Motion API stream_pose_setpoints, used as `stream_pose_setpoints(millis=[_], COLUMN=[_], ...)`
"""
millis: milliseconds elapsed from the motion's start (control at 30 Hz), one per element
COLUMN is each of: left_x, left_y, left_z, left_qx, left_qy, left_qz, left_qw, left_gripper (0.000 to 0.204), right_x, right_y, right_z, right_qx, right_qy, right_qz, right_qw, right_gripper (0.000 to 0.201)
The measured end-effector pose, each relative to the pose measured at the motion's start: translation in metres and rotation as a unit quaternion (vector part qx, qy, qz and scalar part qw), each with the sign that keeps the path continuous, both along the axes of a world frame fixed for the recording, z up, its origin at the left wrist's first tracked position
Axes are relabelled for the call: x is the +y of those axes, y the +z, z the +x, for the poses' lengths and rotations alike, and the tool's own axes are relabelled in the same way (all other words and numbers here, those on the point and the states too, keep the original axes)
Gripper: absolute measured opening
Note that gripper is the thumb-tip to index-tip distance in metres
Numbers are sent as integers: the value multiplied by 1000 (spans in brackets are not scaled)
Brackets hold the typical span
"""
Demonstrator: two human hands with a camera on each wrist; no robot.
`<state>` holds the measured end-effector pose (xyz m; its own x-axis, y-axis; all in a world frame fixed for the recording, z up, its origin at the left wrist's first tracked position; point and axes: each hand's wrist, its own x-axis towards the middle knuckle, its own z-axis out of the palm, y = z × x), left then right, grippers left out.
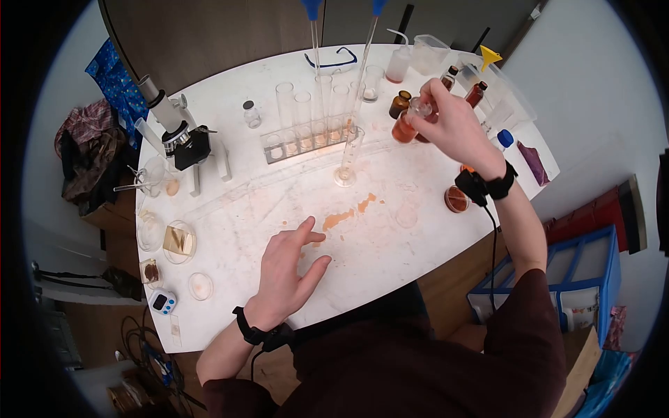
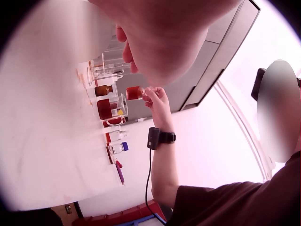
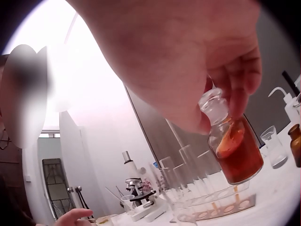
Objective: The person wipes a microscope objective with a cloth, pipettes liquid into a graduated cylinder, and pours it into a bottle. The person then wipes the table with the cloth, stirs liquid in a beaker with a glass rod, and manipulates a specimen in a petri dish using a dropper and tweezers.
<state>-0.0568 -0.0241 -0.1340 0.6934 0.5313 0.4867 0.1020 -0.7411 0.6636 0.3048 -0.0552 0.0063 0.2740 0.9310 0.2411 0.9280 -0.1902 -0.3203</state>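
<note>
My right hand (image 1: 456, 124) pinches the neck of a small clear glass bottle (image 3: 239, 157) and holds it up over the back right of the table. Orange-red liquid fills its lower part, and a glass stopper (image 3: 212, 98) sits in its mouth. In the right wrist view the bottle hangs slightly tilted. My left hand (image 1: 284, 270), its fingers loosely spread, is over the front of the table with nothing in it. Just beyond its fingertips lies an orange spill (image 1: 339, 221). A glass measuring cylinder (image 1: 350, 160) stands beside a rack (image 1: 272, 157) of test tubes.
Two pipettes with blue tops rise from the rack area. Brown bottles (image 1: 399, 104), a wash bottle (image 1: 398, 66) and a blue-capped bottle (image 1: 503, 139) line the back right. A microscope (image 1: 182, 136) stands at left, above petri dishes (image 1: 201, 285) and a timer (image 1: 163, 302).
</note>
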Motion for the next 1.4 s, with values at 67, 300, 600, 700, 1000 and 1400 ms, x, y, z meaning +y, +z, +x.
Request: stream_pose_setpoints(millis=[67,300,600,700,1000,1400], left_x=[-1,-2,-1,-1,-4,-6], left_y=[1,3,4,4,2,-1], left_z=[1,2,6,7,10,9], left_qx=[4,7,19,24,24,25], left_qy=[-1,-1,-2,-3,5,-5], left_qz=[-1,13,4,-1,-32,-9], left_qw=[1000,1000,1000,1000,999,1000], left_gripper=[71,43,33,31,26,24], right_x=[16,5,-43,-60,-49,21], right_y=[-12,10,53,75,58,-17], right_z=[29,43,98,122,173,208], right_qx=[-58,-47,-104,-113,-176,-137], right_qy=[24,3,-33,-73,-174,-187], right_qz=[78,-153,-104,-104,-108,-260], right_qw=[995,987,989,985,963,937], right_gripper=[36,43,40,41,43,40])
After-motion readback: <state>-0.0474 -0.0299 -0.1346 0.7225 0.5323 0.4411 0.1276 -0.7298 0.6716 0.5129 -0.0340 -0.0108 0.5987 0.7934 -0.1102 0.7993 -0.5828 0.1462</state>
